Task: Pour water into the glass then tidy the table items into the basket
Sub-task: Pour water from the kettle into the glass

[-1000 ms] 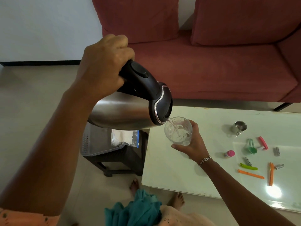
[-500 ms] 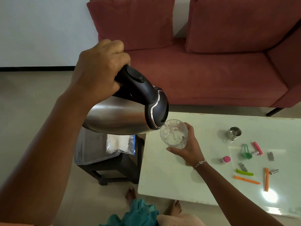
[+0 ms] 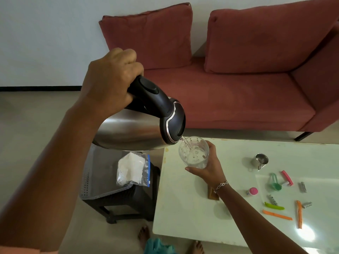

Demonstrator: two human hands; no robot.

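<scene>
Left fingers [image 3: 132, 57] gripping kettle [image 3: 132, 132], right fingers [image 3: 212, 146] cupping glass [image 3: 193, 153], clips [image 3: 277, 214] beyond, basket [image 3: 88, 180] perhaps underneath

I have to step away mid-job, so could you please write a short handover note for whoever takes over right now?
Left hand grips the kettle handle; kettle tilted, water streaming into the glass.
Right hand holds the glass, partly full, over the table corner.
Basket sits on a stool left of the table, a plastic bag inside.
Left: finish pouring, then move the metal cup, small jar, scoop and clips into the basket.
</scene>
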